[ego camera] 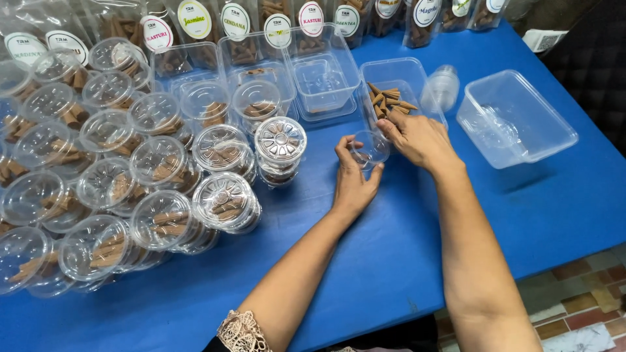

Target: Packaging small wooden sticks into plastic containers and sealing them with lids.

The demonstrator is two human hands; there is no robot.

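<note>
Dozens of filled, lidded jars [156, 163] stacked left. Left hand [355, 179] grips 1 empty jar [369, 148]; right hand [417, 137] pinches cones [390, 99] in tray [417, 70], few left.

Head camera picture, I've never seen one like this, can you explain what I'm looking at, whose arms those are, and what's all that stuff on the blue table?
There is only one picture, taken by a camera worn on a person's head, looking down, so the two bare arms are that person's own. The left hand holds a small clear round cup on the blue table. The right hand reaches into a clear rectangular tray that holds brown incense cones. To the left lie many lidded round cups already filled with cones, some stacked. Behind them stands a row of labelled bags. An empty rectangular container sits on the right.
</note>
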